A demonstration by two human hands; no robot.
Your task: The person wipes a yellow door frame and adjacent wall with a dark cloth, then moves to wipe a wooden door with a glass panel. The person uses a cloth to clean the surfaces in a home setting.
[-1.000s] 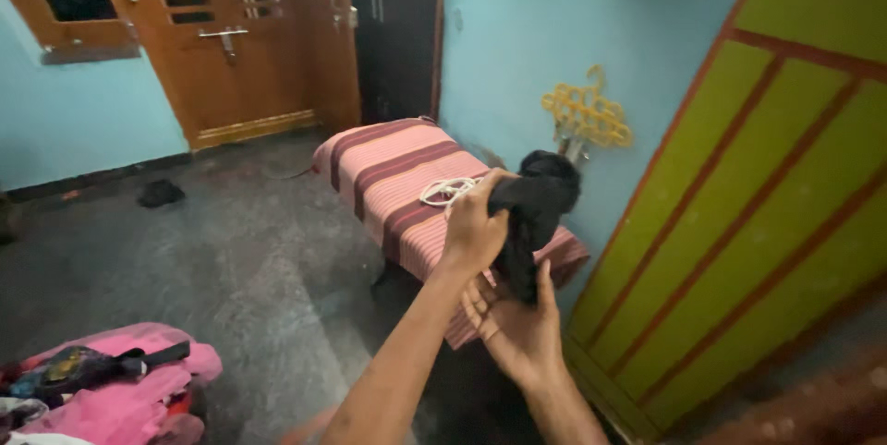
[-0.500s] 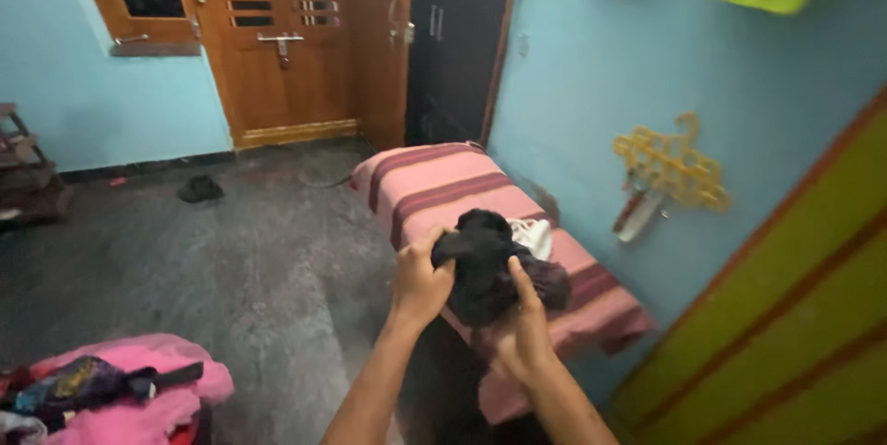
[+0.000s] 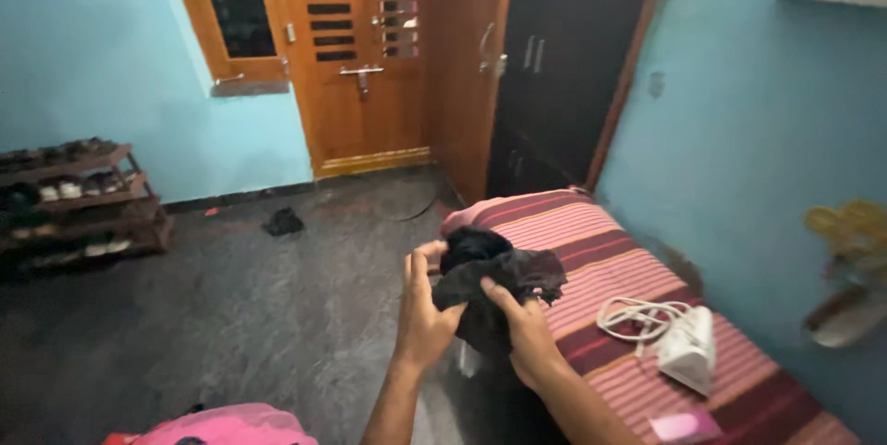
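A crumpled black garment point(image 3: 494, 277) is held up in front of me by both hands. My left hand point(image 3: 423, 308) grips its left side with the fingers curled over the top. On the lower right side, my right hand point(image 3: 528, 334) pinches the cloth with the thumb on it. The garment hangs over the near edge of a low table covered with a pink and maroon striped cloth point(image 3: 601, 260). A white clothes iron point(image 3: 688, 348) with its coiled white cord point(image 3: 636, 316) lies on that cloth, to the right of my hands.
A wooden door point(image 3: 370, 48) and a dark cupboard point(image 3: 564, 57) stand at the back. A shoe rack point(image 3: 74, 205) is at the left wall. A dark item point(image 3: 282, 221) lies on the grey floor. Pink clothes point(image 3: 226, 426) sit bottom left. A small pink object point(image 3: 684, 426) rests on the striped cloth.
The view has swung left and down; the yellow hanger has slid to the right edge and the iron has come into sight. Both hands still hold the black garment, now bunched lower.
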